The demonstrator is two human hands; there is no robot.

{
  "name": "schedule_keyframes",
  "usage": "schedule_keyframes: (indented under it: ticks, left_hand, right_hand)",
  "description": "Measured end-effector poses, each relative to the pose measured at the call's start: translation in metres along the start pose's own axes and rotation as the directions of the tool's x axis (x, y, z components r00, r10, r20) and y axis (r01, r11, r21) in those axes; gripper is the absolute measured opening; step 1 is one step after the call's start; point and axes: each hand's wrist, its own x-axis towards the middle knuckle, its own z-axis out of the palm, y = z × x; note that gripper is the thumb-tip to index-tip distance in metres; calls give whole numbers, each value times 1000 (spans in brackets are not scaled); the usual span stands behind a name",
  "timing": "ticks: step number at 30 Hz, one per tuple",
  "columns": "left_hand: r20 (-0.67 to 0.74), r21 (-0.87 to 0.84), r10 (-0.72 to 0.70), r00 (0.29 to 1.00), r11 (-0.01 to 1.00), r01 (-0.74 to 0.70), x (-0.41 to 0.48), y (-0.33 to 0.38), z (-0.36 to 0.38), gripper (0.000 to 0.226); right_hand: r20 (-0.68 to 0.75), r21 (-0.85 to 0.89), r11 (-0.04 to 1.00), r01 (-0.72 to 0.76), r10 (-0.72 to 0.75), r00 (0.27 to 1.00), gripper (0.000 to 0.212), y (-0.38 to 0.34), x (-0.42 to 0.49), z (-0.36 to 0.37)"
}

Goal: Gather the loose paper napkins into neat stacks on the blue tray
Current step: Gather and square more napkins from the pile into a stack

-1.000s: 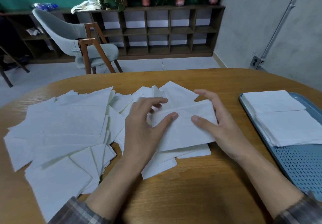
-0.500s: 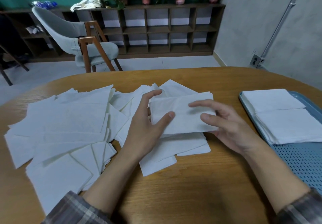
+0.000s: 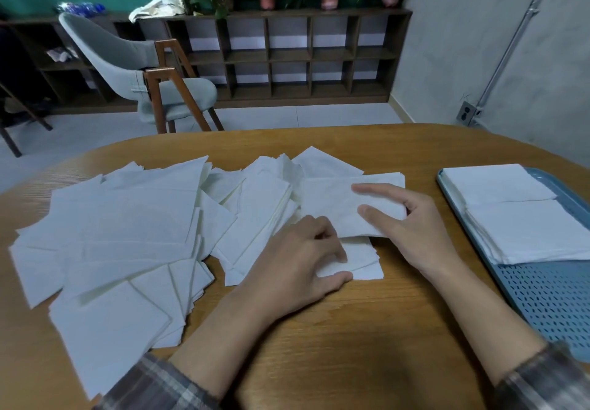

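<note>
Wooden table (image 3: 351, 330) lay under both hands. Since half a second earlier the left hand (image 3: 297, 266) had left the white bundle (image 3: 329, 205) and dropped to the lower napkins (image 3: 364, 259), fingers curled on them and thumb pinching their near edge. The right hand (image 3: 412, 227) alone gripped the bundle, thumb and forefinger across its top. Loose napkins (image 3: 127, 218) sprawled left of the left hand. The blue tray (image 3: 542, 298), holding neat stacks (image 3: 526, 227), sat right of the right hand.

left grip (image 3: 300, 259) curled (knuckles up), right grip (image 3: 412, 231) pinching
</note>
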Motion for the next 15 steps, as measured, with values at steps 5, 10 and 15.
schedule_keyframes:
  ticks: [5,10,15]
  left_hand:
    - [32,-75,-37,999,996,40,0,3,-3,20]
    - [-18,-211,-95,995,973,89,1,2,-7,15]
    - [-115,-414,-154,981,905,93,3,8,-24,13]
  right_hand:
    - [-32,-15,1000,-6,5,999,29,0,1,0]
    - [-25,2,1000,-20,20,999,35,2,2,-1]
    - [37,88,996,-25,21,999,25,0,3,-3]
